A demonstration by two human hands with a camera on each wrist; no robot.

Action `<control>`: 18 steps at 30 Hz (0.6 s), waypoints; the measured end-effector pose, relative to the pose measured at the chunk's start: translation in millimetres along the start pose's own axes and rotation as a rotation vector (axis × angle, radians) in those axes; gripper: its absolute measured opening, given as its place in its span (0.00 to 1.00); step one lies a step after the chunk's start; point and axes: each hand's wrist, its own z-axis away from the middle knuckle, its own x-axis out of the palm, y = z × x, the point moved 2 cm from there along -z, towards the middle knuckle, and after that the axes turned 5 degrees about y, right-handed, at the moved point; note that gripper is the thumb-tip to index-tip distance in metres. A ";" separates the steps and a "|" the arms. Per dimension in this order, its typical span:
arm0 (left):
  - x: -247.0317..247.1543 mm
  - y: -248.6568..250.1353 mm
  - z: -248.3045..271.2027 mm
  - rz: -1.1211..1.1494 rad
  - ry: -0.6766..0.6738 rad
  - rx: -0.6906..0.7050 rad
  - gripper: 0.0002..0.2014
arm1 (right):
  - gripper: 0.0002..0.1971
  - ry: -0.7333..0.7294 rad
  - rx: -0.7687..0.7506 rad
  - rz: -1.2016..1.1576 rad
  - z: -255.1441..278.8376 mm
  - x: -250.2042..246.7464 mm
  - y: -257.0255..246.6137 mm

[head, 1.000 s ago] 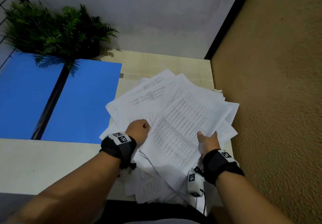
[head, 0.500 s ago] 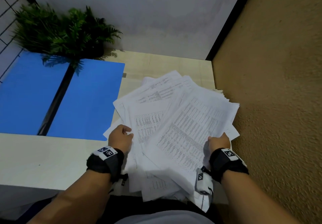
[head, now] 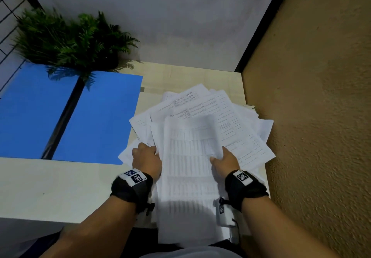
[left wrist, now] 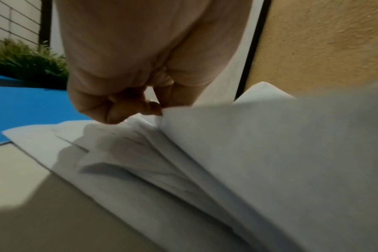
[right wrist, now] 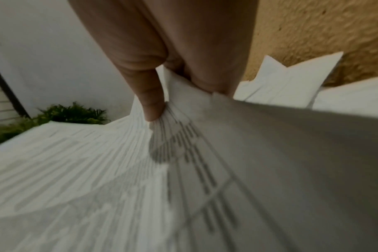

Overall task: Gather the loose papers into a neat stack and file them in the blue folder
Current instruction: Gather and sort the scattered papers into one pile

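Left hand [left wrist: 119,95], right hand [right wrist: 162,71] pinch papers [head: 190,157]; only head view shows blue folder [head: 100,117] open.

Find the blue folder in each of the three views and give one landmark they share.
Head: blue folder lies open, left of the papers.
Left wrist: blue strip at the left edge, behind the papers.
Right wrist: not in view.
Shared landmark: the fern.

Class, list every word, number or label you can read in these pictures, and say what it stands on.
None can be read.
Papers: printed lines and tables, too small and blurred.
Top sheet: rows of print, blurred.
Left wristband and right wristband: black-and-white square code tags, no letters.
Folder: no text shows.
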 end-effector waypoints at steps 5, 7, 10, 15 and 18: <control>-3.4 -3.3 6.7 0.203 -0.071 -0.016 0.25 | 0.18 0.067 -0.008 -0.259 0.8 0.7 1.2; -6.8 -1.5 16.6 0.342 -0.050 -0.034 0.28 | 0.19 0.098 0.049 -0.382 -4.4 2.3 6.4; -7.9 2.7 36.0 0.466 -0.094 0.021 0.22 | 0.16 -0.020 0.101 -0.368 -10.7 10.2 8.6; -3.9 -3.6 27.8 0.292 -0.149 -0.031 0.20 | 0.15 0.250 0.237 -0.348 -14.8 13.8 1.1; -2.4 -15.9 19.0 0.317 -0.150 -0.088 0.19 | 0.30 0.580 0.390 -0.287 -17.2 -2.7 -5.7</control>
